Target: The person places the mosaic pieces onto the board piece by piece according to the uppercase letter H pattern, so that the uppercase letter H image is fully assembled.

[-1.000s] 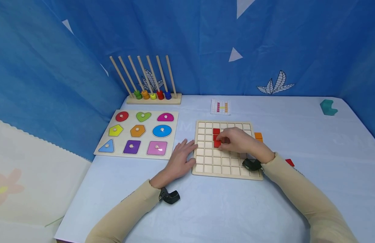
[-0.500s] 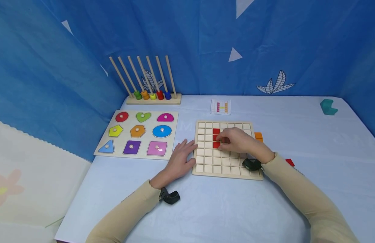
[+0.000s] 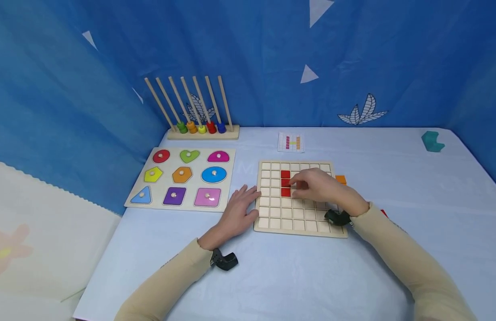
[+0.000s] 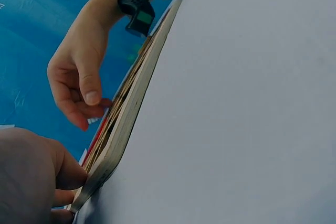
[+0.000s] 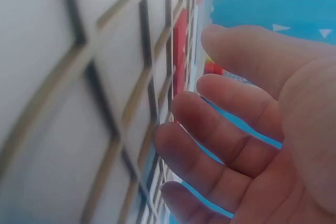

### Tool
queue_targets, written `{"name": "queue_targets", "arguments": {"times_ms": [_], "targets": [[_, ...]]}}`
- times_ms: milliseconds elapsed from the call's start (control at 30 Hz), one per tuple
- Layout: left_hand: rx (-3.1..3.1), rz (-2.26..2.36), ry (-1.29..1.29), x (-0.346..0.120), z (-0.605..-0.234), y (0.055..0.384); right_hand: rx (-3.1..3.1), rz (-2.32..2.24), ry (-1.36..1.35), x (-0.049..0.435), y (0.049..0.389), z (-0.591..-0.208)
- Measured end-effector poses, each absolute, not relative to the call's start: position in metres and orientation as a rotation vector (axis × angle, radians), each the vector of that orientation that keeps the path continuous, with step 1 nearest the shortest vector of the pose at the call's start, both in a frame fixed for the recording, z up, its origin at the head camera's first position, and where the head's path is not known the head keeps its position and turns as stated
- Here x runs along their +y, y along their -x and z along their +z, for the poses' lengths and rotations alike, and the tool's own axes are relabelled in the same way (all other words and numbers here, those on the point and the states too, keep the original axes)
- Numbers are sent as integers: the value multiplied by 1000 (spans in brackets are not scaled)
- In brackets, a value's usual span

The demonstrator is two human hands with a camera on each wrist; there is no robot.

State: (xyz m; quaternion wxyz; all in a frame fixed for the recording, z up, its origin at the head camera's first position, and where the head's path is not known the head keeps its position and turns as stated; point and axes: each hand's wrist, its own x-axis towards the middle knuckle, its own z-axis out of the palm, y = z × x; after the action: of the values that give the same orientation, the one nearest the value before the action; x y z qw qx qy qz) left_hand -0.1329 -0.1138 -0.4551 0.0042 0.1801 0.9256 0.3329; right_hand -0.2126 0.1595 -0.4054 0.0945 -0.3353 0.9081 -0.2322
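In the head view, three red square tiles [image 3: 285, 183] lie in one column toward the far-left corner of the pale wooden grid board [image 3: 276, 224]. The left hand [image 3: 237, 211] touches its left edge, fingers extended. The right wrist view exposes the right hand's [image 3: 318, 186] palm side: thumb and fingers parted, holding nothing, beside the tiles. Only the left wrist view plainly shows the board's thickness.

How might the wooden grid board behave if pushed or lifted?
The grid board looks stiff: its edge runs straight in the left-wrist view. Lying flat, it would probably slide rather than roll or tip. The red tiles on it might spill if tilted, as nothing visible covers them.
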Motion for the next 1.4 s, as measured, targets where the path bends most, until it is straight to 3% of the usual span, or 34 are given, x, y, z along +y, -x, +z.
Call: {"name": "queue_targets", "arguments": {"times_ms": [800,1400], "targets": [[2895,1058,-564,-114,-454,131,2889,-534,465,301,154,-395],[2900,1034,-565,-113,-454,131,2917,-582,378,340,122,-420]]}}
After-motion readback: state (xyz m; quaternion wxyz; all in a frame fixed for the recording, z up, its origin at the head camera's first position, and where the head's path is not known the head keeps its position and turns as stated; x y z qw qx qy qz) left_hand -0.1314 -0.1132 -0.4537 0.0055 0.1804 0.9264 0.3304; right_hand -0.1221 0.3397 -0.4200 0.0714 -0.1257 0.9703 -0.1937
